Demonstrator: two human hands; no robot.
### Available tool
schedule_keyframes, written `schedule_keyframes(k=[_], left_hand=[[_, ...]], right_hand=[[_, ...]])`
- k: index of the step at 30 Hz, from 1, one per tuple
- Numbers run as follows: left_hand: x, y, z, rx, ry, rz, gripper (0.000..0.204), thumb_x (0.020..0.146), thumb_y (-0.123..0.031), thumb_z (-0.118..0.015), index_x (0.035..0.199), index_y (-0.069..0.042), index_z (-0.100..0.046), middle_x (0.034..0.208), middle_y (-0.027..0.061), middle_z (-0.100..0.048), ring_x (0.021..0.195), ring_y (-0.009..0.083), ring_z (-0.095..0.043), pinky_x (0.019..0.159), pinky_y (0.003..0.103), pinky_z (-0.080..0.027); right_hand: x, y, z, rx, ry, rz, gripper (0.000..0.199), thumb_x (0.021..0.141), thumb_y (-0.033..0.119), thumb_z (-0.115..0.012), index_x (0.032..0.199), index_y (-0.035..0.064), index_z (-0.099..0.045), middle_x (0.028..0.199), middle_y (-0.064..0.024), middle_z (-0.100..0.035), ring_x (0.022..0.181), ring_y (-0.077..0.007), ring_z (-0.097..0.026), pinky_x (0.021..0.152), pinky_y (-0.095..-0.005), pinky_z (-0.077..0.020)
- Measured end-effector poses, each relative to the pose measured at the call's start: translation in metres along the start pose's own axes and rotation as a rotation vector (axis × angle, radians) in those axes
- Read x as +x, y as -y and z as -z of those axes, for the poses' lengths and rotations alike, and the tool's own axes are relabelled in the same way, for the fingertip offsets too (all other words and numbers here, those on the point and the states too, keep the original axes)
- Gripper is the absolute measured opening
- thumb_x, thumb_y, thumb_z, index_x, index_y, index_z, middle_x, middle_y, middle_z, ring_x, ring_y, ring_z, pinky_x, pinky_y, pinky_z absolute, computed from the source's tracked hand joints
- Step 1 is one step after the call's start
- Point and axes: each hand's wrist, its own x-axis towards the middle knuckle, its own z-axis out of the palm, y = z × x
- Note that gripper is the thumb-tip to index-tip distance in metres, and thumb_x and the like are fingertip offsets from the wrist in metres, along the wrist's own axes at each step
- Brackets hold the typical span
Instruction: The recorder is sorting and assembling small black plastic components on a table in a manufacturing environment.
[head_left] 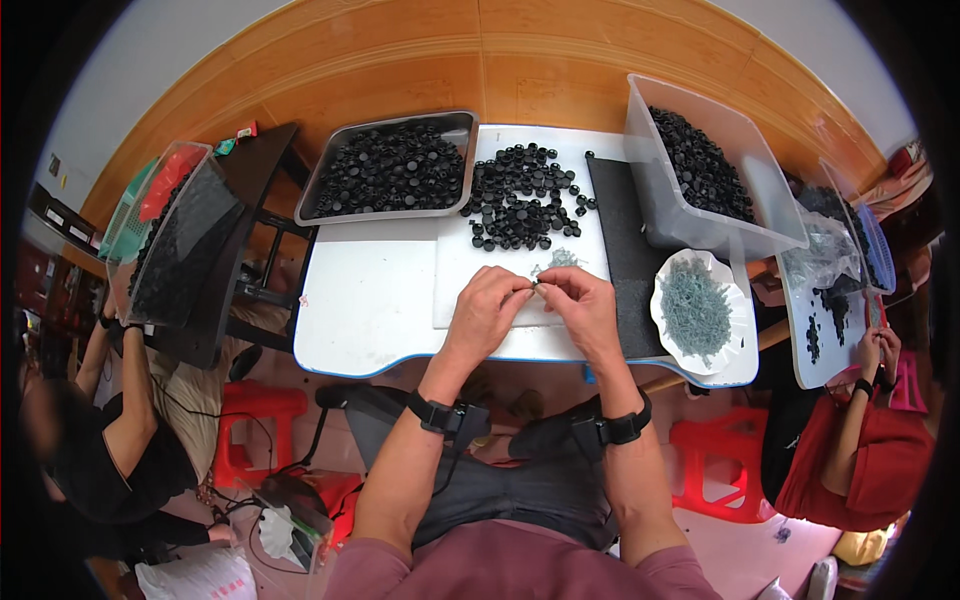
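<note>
My left hand (491,309) and my right hand (584,309) meet over the front of a white table (365,300). Both are closed, thumb against fingers, on a tiny black part (537,283) mostly hidden by the fingertips. Just beyond them lies a small heap of thin grey-green pieces (563,259). Farther back, loose black round caps (520,222) are spread over a white sheet (455,290). To the right, a scalloped white plate (741,322) carries a mound of the same grey-green pieces (692,305).
A metal tray (385,218) of black caps stands back left, a translucent bin (690,228) of black parts back right. A dark mat (622,290) lies between sheet and plate. Co-workers sit left (125,440) and right (860,450), near red stools (715,460).
</note>
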Motion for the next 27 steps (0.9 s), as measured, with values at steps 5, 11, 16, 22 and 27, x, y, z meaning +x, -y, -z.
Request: schedule_keyframes(k=[5, 11, 16, 22, 27], left_hand=[[0.000, -0.001, 0.000, 0.002, 0.007, 0.006, 0.009, 0.089, -0.005, -0.074, 0.096, 0.001, -0.073, 0.091, 0.0119, -0.070, 0.088, 0.0301, -0.066, 0.079, 0.040, -0.054], [0.001, -0.001, -0.001, 0.007, 0.012, -0.002, 0.009, 0.089, -0.005, -0.073, 0.095, 0.001, -0.072, 0.091, 0.0122, -0.069, 0.088, 0.0311, -0.065, 0.079, 0.041, -0.053], [0.001, -0.001, 0.001, 0.024, 0.038, -0.017, 0.009, 0.089, -0.006, -0.073, 0.095, 0.001, -0.072, 0.091, 0.0125, -0.069, 0.088, 0.0310, -0.065, 0.079, 0.041, -0.053], [0.001, 0.003, 0.002, 0.037, 0.048, -0.046, 0.013, 0.089, -0.006, -0.074, 0.102, 0.000, -0.073, 0.094, 0.0104, -0.071, 0.088, 0.0269, -0.067, 0.078, 0.038, -0.054], [0.017, 0.016, 0.016, 0.049, -0.203, 0.299, 0.028, 0.085, -0.005, -0.075, 0.113, -0.002, -0.071, 0.097, 0.0114, -0.067, 0.081, 0.0258, -0.066, 0.076, 0.039, -0.054]], right_hand=[[0.001, 0.002, 0.002, 0.050, 0.018, -0.013, 0.018, 0.091, 0.005, -0.075, 0.106, -0.0036, -0.077, 0.087, -0.0048, -0.075, 0.070, -0.0072, -0.065, 0.063, -0.0220, -0.0517], [0.001, 0.002, 0.003, 0.048, 0.026, -0.028, 0.016, 0.091, 0.005, -0.075, 0.105, -0.0039, -0.077, 0.086, -0.0056, -0.076, 0.069, -0.0080, -0.065, 0.062, -0.0225, -0.0513], [0.000, 0.003, 0.001, 0.007, 0.031, -0.005, 0.015, 0.091, 0.005, -0.074, 0.103, -0.0037, -0.077, 0.084, -0.0058, -0.075, 0.067, -0.0085, -0.065, 0.061, -0.0231, -0.0509], [-0.001, -0.002, 0.000, -0.009, 0.009, 0.028, 0.015, 0.091, 0.005, -0.075, 0.102, -0.0040, -0.077, 0.083, -0.0060, -0.075, 0.066, -0.0082, -0.065, 0.060, -0.0234, -0.0511], [0.000, -0.006, -0.003, 0.009, -0.087, 0.065, 0.015, 0.090, 0.006, -0.076, 0.103, -0.0023, -0.078, 0.082, -0.0048, -0.075, 0.067, -0.0071, -0.064, 0.061, -0.0233, -0.0514]])
